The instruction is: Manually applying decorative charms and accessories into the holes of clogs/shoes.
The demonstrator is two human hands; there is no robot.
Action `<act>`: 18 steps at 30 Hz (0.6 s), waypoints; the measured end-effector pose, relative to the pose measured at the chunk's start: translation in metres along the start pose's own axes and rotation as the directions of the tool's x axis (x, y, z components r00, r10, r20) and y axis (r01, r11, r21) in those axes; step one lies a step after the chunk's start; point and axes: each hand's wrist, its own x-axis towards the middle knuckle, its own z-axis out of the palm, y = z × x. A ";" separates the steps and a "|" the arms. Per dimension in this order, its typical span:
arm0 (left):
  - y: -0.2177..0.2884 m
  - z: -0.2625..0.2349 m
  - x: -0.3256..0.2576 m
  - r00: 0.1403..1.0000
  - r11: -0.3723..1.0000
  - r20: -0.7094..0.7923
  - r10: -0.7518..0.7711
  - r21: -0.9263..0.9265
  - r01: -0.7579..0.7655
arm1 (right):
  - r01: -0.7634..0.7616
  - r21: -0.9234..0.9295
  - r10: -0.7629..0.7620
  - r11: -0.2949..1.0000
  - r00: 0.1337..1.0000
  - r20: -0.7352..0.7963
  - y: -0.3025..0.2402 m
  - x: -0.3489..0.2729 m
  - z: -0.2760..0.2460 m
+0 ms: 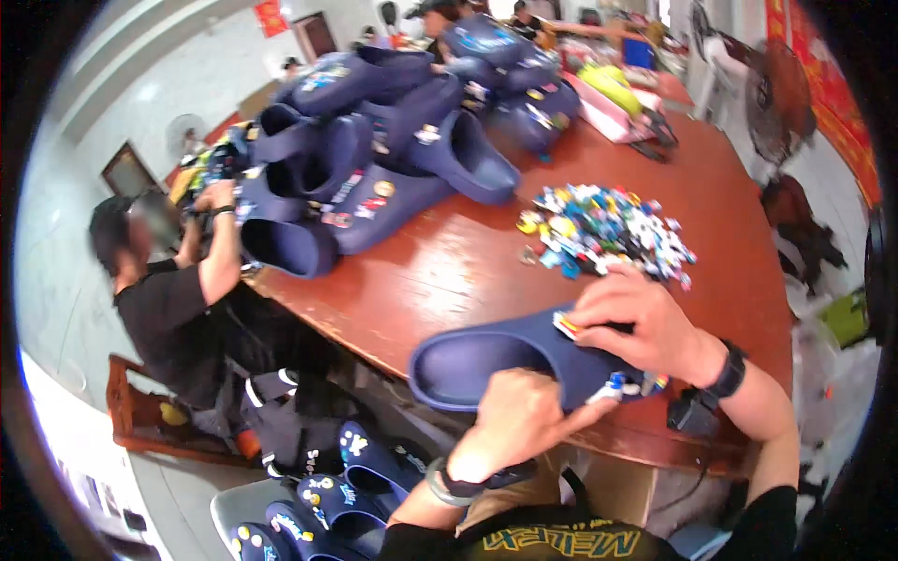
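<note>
A navy blue clog [468, 366] lies at the near edge of the brown table, its toe pointing right. My left hand [526, 416] grips it at the opening, with some fingers hidden inside and one stretched along the near side. Over the upper, my right hand [636, 320] pinches a small white, red and yellow shoe charm [565, 325] against the clog; whether it is seated in a hole cannot be seen. More small charms [617, 383] sit on the near side of the upper. Just beyond my right hand spreads a heap of colourful charms [608, 229].
Navy clogs [374, 178] are piled across the far left of the table [440, 271]. Several decorated clogs [346, 500] rest on a seat at lower left. A person in black [168, 309] works at the left side. Pink and yellow items [613, 98] lie at the far right.
</note>
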 end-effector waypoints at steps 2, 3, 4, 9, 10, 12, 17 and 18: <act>0.003 -0.005 0.007 0.998 0.998 0.060 -0.036 -0.055 0.040 | 0.073 -0.157 -0.074 0.985 0.997 -0.001 -0.002 0.000 -0.002; 0.006 -0.010 0.009 0.990 0.995 0.117 -0.077 -0.057 0.084 | 0.133 -0.256 -0.136 0.957 0.991 0.007 -0.008 0.004 -0.005; 0.004 -0.010 0.010 0.989 0.994 0.115 -0.088 -0.061 0.095 | 0.161 -0.249 -0.155 0.955 0.987 0.040 -0.008 0.008 -0.005; -0.010 -0.003 0.010 0.976 0.988 0.183 -0.119 -0.078 0.136 | 0.154 -0.117 -0.134 0.981 0.978 0.163 0.007 0.021 0.003; -0.007 -0.007 0.012 0.969 0.987 0.205 -0.140 -0.052 0.154 | 0.175 -0.113 -0.145 0.978 0.961 0.234 0.009 0.023 0.004; -0.007 -0.007 0.014 0.967 0.983 0.194 -0.164 -0.045 0.176 | 0.128 -0.117 -0.092 0.985 0.957 0.274 0.007 0.023 0.005; -0.010 -0.005 0.018 0.958 0.980 0.238 -0.161 -0.073 0.183 | 0.016 -0.013 -0.012 1.000 0.965 0.263 0.014 0.013 -0.001; -0.011 -0.002 0.016 0.969 0.981 0.200 -0.143 -0.103 0.166 | -0.042 0.041 0.031 0.998 0.970 0.240 0.014 0.011 -0.001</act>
